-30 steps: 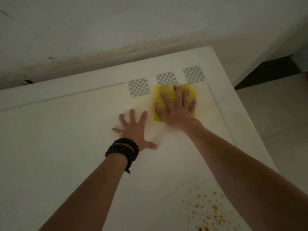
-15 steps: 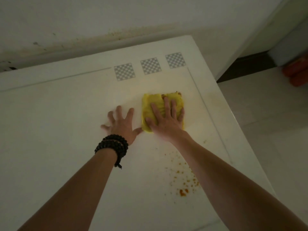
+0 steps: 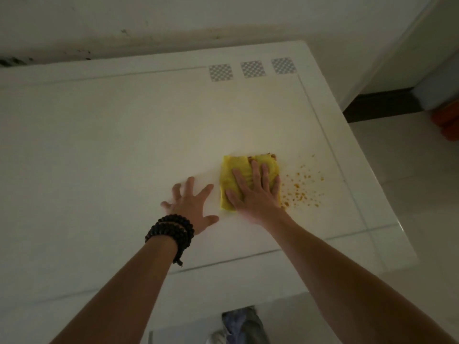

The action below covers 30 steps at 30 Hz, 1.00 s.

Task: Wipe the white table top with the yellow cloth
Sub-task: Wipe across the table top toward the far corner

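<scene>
A folded yellow cloth (image 3: pixel 232 175) lies on the white table top (image 3: pixel 111 145), right of centre. My right hand (image 3: pixel 253 194) presses flat on the cloth with straight, spread fingers. Brown-orange dirt shows on the cloth's far edge. Orange crumbs (image 3: pixel 301 189) are scattered on the table just right of the cloth. My left hand (image 3: pixel 190 206), with dark bead bracelets at the wrist, rests flat on the bare table just left of the cloth, fingers spread.
Three checkered squares (image 3: pixel 252 69) sit near the table's far right corner. A wall runs behind the table. The table's right edge (image 3: pixel 367 165) drops to a tiled floor, where an orange object (image 3: pixel 447 122) lies at far right. Fabric (image 3: pixel 242 324) shows below the near edge.
My right hand has slid the cloth from the checkered squares back towards me, to beside the orange crumbs. My left hand stayed flat next to it. The camera view has shifted.
</scene>
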Available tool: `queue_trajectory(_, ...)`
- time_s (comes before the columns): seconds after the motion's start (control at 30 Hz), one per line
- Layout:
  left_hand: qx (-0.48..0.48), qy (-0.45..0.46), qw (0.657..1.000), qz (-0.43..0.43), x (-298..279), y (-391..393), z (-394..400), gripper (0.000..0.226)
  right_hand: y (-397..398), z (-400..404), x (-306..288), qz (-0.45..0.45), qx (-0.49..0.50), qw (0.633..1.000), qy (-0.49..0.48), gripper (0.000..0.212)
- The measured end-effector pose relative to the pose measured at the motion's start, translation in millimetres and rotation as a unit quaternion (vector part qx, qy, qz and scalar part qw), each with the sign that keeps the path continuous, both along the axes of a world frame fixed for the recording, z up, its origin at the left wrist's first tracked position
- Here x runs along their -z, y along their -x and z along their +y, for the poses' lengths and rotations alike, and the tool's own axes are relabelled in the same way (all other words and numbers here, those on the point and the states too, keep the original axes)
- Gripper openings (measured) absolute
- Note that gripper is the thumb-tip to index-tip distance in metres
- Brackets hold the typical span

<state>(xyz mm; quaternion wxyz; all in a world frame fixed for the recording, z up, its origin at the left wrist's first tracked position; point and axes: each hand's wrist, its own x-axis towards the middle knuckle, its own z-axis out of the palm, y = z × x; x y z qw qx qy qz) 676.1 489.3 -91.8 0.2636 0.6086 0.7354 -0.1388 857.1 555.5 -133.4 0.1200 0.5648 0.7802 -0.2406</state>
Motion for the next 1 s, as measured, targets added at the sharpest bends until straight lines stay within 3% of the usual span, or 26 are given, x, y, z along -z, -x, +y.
queue_trajectory(0.27, 0.023, 0.018, 1.0, -0.003, -5.5, -22.7, -89.7, 0.096, -30.4, -136.8, -13.8, -0.01, 0.013, 1.0, 0.01, 0.069)
queue_trajectory(0.43, 0.038, 0.021, 0.999, -0.016, -7.3, -48.9, -100.3, 0.101, -46.5, -159.2, -14.6, -0.018, 0.063, 0.998, 0.014, 0.069)
queue_trajectory(0.7, 0.071, -0.003, 0.997, 0.013, -1.1, -70.4, -61.7, 0.103, -72.3, -108.8, -9.3, -0.004, 0.151, 0.988, 0.017, 0.07)
queue_trajectory(1.0, 0.075, -0.003, 0.997, 0.017, 1.2, -114.0, 51.2, 0.107, -95.7, 5.8, -5.9, 0.024, 0.181, 0.983, 0.022, 0.073)
